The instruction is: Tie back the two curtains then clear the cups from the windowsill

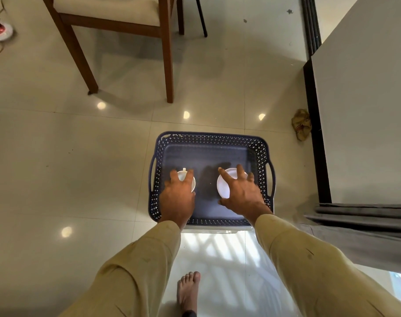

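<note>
1. Head view looks straight down on a dark blue basket [208,136] that sits on the tiled floor [80,156], with both arms reaching into it.
2. The left hand [177,195] grips a white cup with a handle [183,176] from above, its fingers [173,175] curled over the rim, at the left side of the basket.
3. The right hand [241,193] covers a second cup [223,186] at the right side of the basket, fingers spread across the top and the thumb hooked under the near edge, so it holds this cup too.
4. Motion blur makes it hard to say whether either cup rests on the basket bottom or hangs just above it.
5. A grey curtain [366,216] lies gathered at the right edge of the view; its tie does not show.
6. The step in hand looks like the last one: clearing the cups by setting them in the basket.
7. The next move calls for lowering both cups flat onto the basket bottom, well apart from each other, then relaxing the fingers and lifting the hands straight up so that neither cup tips.
</note>
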